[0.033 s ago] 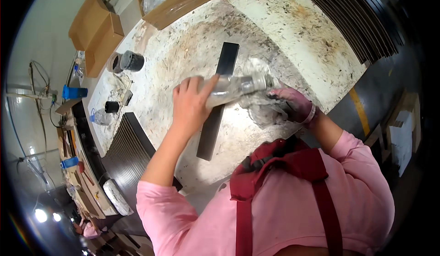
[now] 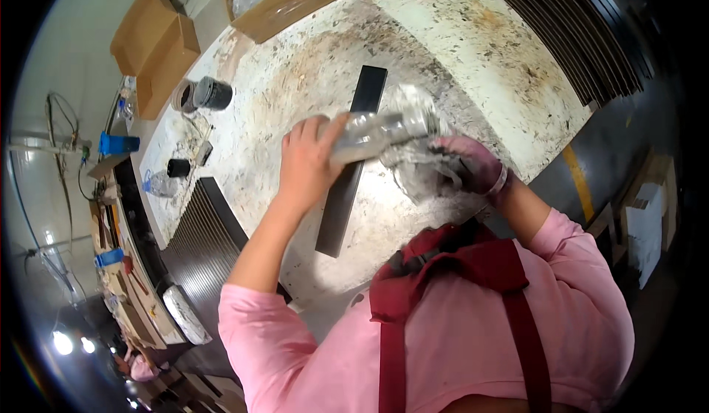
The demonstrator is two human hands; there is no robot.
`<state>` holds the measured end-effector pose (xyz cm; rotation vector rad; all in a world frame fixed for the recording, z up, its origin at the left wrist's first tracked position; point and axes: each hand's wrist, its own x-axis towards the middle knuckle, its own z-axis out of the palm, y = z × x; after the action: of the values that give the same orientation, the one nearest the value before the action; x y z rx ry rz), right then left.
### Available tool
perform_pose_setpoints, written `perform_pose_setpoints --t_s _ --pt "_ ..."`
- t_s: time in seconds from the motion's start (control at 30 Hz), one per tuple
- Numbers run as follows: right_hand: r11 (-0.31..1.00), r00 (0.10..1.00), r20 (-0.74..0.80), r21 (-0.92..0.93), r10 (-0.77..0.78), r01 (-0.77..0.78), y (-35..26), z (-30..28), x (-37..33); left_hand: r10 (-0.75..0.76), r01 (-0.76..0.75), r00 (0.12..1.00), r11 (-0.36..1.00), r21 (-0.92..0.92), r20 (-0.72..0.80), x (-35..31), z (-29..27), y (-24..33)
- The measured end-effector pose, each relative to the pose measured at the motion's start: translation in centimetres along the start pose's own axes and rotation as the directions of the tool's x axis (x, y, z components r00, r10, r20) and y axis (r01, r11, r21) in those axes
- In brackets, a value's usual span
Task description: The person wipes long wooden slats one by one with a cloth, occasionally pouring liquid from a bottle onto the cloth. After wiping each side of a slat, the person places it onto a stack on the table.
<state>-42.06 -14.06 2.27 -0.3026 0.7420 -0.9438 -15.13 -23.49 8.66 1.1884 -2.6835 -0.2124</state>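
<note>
My left hand (image 2: 310, 158) is closed round a clear plastic bottle (image 2: 362, 136), which lies nearly level with its neck end pointing right. A crumpled greyish-white rag (image 2: 421, 173) is held in my right hand (image 2: 476, 165), which wears a stained pinkish glove. Part of the rag meets the bottle's neck end; motion blur hides whether the mouth is covered. Beneath the bottle, a long dark flat strip (image 2: 336, 217) lies aslant on the stained white table (image 2: 295, 66). The fingers of my right hand are partly hidden by the rag.
Ribbed stacks of dark strips lie at the near left (image 2: 196, 228) and far right (image 2: 569, 29). A dark jar (image 2: 214, 94), a small black cup (image 2: 178, 168) and another clear bottle (image 2: 161, 184) stand at the left. Cardboard boxes (image 2: 295, 3) line the back edge.
The bottle's neck end has moved slightly up, against the rag. Both hands have shifted only a little; the dark strip stays under the bottle.
</note>
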Motion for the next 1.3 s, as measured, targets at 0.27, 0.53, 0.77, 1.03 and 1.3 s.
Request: perform_pose_setpoints --t_s 0.27,0.53,0.77,1.03,1.3 --pt "0.928 0.956 0.071 0.270 -0.286 0.257 -3.6 -7.2 4.0 -0.246 0.131 0.914 0.932 -0.338 -0.324 6.1 4.9 -8.7" --pt "0.956 0.973 0.096 0.230 -0.210 0.184 -2.8 -6.5 2.0 -0.419 0.236 0.888 0.771 -0.592 -0.192 3.8 4.9 -12.9" --pt "0.943 0.938 0.111 -0.017 -0.329 0.333 -4.6 -5.4 1.9 -0.626 0.559 0.780 0.706 -0.434 -0.014 -13.9 1.9 -8.7" --pt "-0.617 0.691 0.716 -0.588 -0.096 0.523 5.9 10.2 6.2 -0.752 0.702 0.643 0.654 -0.283 -0.142 -24.2 8.7 5.3" --pt "-0.664 0.878 0.463 -0.621 0.119 0.417 10.1 7.9 11.5 -0.750 0.688 0.631 0.659 -0.302 -0.198 -23.7 9.4 3.9"
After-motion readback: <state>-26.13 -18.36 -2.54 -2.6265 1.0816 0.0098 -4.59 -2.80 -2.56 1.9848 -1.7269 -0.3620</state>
